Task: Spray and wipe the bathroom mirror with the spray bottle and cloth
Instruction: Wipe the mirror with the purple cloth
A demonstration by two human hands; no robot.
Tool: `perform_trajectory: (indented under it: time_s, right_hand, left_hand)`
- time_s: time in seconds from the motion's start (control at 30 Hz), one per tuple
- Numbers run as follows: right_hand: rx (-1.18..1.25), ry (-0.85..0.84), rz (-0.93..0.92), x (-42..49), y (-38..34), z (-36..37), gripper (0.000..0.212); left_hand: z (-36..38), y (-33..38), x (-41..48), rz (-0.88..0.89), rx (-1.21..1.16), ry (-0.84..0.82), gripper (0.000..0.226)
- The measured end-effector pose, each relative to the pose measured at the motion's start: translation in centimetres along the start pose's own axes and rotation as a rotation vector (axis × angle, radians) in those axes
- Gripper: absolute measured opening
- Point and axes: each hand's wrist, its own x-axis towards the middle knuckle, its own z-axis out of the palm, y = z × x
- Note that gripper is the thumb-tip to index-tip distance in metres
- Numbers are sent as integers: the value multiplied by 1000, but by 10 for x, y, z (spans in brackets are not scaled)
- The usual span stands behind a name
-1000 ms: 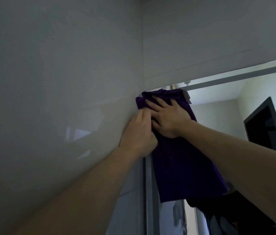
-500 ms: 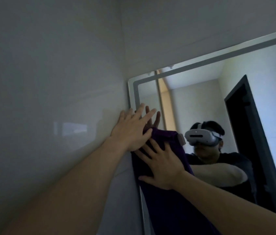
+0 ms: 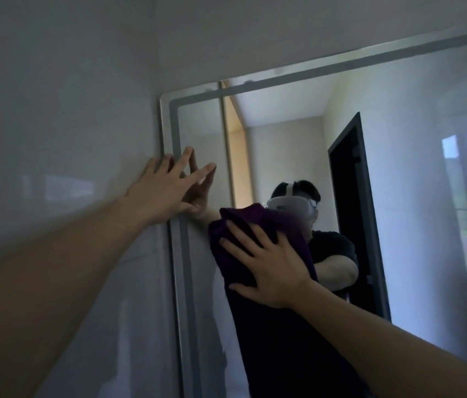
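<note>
The right hand (image 3: 272, 268) is pressing the purple cloth (image 3: 278, 340) flat against the mirror (image 3: 399, 196), a little in from the mirror's left edge and below its top left corner. Its fingers are lying spread and straight over the bunched top of the cloth, thumb out to the side, pinching nothing. The rest of the cloth is hanging down the glass towards the mirror's lower left. The left hand (image 3: 166, 191) is resting open across the mirror's left frame (image 3: 176, 282), above and left of the cloth and apart from it. Its fingers are fanned and holding nothing, some reaching onto the glass, the heel lying over the grey wall (image 3: 54, 110) beside the mirror. The mirror is reflecting a person in a white headset and a dark doorway
</note>
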Motion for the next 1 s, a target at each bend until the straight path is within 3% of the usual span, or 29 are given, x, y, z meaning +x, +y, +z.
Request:
perform_trajectory:
  time_s: [0.3, 0.53, 0.67, 1.0]
  right_hand:
    - [-185, 37, 102, -68, 120, -42, 89]
    - [-237, 49, 161, -116, 184, -62, 88]
    - [-263, 83, 187, -141, 216, -67, 89]
    - [-292, -2, 377, -234, 306, -90, 88]
  left_hand:
    - [-5, 13, -1, -14, -108, 137, 119]
    - [-17, 166, 19, 222, -227, 236, 132]
    - [-20, 232, 36, 142, -288, 249, 142]
    - [2, 237, 47, 81, -225, 348, 147]
